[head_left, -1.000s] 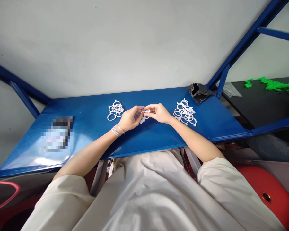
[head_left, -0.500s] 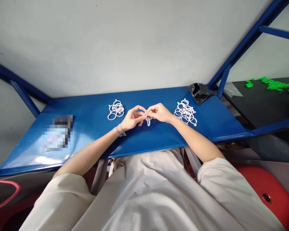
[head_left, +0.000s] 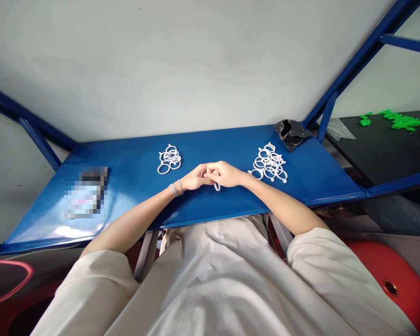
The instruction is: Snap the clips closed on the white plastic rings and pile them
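Close together above the blue table [head_left: 203,203], my two hands meet around a white plastic ring [head_left: 217,187]. Only the ring's lower part shows beneath the fingers. My right hand [head_left: 227,174] is closed on it, thumb pointing left. My left hand [head_left: 195,178] presses its curled fingers against the right-hand fingers at the ring; its fingertips are hidden. To the left lies a small pile of white rings [head_left: 164,168] with little knobs. A larger pile of similar rings [head_left: 271,173] is spread out right of my right hand.
A crumpled black plastic bag [head_left: 291,135] stands at the table's back right corner. A blurred-out flat object [head_left: 86,193] lies at the left. Blue metal bars [head_left: 357,60] frame the sides. Green pieces [head_left: 402,121] lie on a dark table at the right.
My fingers have closed tighter around the ring, and both hands have sunk slightly toward me. One ring at the right pile's near left edge now shows, uncovered by my right hand.
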Tool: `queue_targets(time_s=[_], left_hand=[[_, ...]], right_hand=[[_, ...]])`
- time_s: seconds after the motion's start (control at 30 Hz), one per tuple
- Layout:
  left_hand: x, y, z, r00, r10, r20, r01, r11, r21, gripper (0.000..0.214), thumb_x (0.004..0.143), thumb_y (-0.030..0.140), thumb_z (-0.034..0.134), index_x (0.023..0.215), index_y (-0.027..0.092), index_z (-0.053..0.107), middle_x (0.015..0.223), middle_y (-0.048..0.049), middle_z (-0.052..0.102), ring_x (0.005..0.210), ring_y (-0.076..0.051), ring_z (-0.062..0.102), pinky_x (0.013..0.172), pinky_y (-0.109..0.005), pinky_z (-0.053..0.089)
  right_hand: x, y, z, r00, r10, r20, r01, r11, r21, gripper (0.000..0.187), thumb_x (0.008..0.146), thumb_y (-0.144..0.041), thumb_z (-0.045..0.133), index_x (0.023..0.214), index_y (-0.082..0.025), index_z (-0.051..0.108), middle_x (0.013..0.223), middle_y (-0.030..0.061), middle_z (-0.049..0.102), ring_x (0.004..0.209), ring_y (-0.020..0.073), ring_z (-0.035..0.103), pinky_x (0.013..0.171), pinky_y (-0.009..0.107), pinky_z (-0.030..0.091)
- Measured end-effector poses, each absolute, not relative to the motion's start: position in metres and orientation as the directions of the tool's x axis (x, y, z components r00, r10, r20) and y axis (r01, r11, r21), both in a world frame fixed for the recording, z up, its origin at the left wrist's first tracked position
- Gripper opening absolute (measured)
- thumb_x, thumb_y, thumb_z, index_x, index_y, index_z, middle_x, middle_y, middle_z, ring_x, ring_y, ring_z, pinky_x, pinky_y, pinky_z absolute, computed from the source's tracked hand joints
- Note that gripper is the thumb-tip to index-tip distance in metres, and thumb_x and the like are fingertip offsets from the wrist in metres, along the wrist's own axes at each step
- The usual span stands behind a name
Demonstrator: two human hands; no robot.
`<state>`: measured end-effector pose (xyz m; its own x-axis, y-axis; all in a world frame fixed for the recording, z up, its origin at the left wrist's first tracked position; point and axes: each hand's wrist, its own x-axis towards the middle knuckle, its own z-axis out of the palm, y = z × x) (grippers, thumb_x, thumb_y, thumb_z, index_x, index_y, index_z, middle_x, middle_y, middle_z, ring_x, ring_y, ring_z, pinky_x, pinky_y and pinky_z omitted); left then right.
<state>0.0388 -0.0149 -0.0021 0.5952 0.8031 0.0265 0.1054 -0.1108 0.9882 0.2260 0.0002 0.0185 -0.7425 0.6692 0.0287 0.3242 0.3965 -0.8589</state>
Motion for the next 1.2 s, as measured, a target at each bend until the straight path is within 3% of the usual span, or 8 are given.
queue_targets(time_s=[0.17,0.3,0.4,0.5,0.7,0.9,1.07,1.2], left_hand=[[0.039,-0.017,-0.002,0.604,0.796,0.023,0.14,-0.134,0.981,0.027,0.069,0.029,0.079,0.081,0.014,0.06,0.065,0.0046,0.05,0.057,-0.007,0.041,0.055,-0.021,0.033],[0.04,-0.017,-0.001,0.617,0.781,0.099,0.125,-0.221,0.967,0.034,0.074,0.034,0.083,0.091,0.015,0.062,0.074,0.0017,0.059,0.062,-0.01,0.051,0.058,-0.022,0.042],[0.038,-0.016,-0.004,0.607,0.783,0.134,0.127,-0.262,0.957,0.041,0.075,0.037,0.088,0.088,0.018,0.055,0.075,0.002,0.06,0.061,-0.01,0.055,0.056,-0.022,0.046],[0.035,-0.014,-0.009,0.578,0.81,0.098,0.139,-0.216,0.966,0.049,0.079,0.044,0.089,0.087,0.02,0.047,0.068,0.0057,0.054,0.048,-0.008,0.053,0.045,-0.021,0.042],[0.036,-0.011,-0.012,0.56,0.825,0.074,0.105,-0.159,0.982,0.055,0.088,0.055,0.081,0.117,0.016,0.054,0.067,0.0057,0.058,0.04,-0.008,0.054,0.039,-0.021,0.044],[0.035,-0.009,-0.014,0.541,0.841,0.013,0.098,-0.079,0.992,0.06,0.093,0.061,0.074,0.124,0.014,0.052,0.05,0.0102,0.052,0.034,-0.011,0.052,0.038,-0.02,0.041],[0.035,-0.007,-0.015,0.517,0.856,0.001,0.078,-0.048,0.996,0.054,0.096,0.062,0.071,0.118,0.017,0.051,0.045,0.0115,0.049,0.032,-0.011,0.05,0.039,-0.02,0.041],[0.036,-0.008,-0.011,0.494,0.87,-0.013,0.08,-0.03,0.996,0.055,0.095,0.068,0.068,0.112,0.019,0.05,0.047,0.0104,0.052,0.032,-0.011,0.051,0.037,-0.021,0.041]], right_hand=[[0.227,0.001,0.017,-0.77,0.638,0.026,0.295,0.391,-0.872,0.028,0.096,-0.038,0.062,0.076,-0.019,0.057,0.054,-0.0055,0.05,0.049,0.0101,0.039,0.052,0.026,0.027],[0.229,0.002,0.018,-0.778,0.627,0.035,0.285,0.402,-0.87,0.031,0.096,-0.042,0.063,0.075,-0.019,0.059,0.056,-0.0032,0.056,0.052,0.0116,0.046,0.056,0.026,0.031],[0.231,0.003,0.02,-0.768,0.639,0.046,0.31,0.433,-0.846,0.03,0.095,-0.041,0.065,0.076,-0.017,0.064,0.064,0.0008,0.064,0.059,0.0138,0.053,0.06,0.027,0.035],[0.231,0.005,0.018,-0.716,0.686,0.129,0.291,0.462,-0.838,0.028,0.094,-0.042,0.067,0.083,-0.016,0.072,0.069,0.0008,0.064,0.063,0.0137,0.052,0.062,0.028,0.036],[0.231,0.006,0.013,-0.612,0.745,0.266,0.252,0.502,-0.827,0.027,0.094,-0.036,0.066,0.113,-0.017,0.071,0.084,0.0024,0.07,0.07,0.0158,0.057,0.069,0.028,0.043],[0.234,0.008,0.017,-0.578,0.754,0.312,0.296,0.55,-0.781,0.021,0.094,-0.032,0.064,0.108,-0.017,0.069,0.099,0.0073,0.076,0.079,0.0183,0.065,0.075,0.03,0.048],[0.237,0.011,0.02,-0.589,0.745,0.312,0.301,0.561,-0.772,0.024,0.094,-0.035,0.068,0.111,-0.018,0.069,0.105,0.008,0.077,0.087,0.0201,0.068,0.082,0.032,0.051],[0.238,0.01,0.022,-0.643,0.708,0.292,0.354,0.613,-0.707,0.044,0.085,-0.038,0.084,0.121,-0.019,0.068,0.118,0.0097,0.073,0.1,0.0249,0.068,0.09,0.037,0.054]])
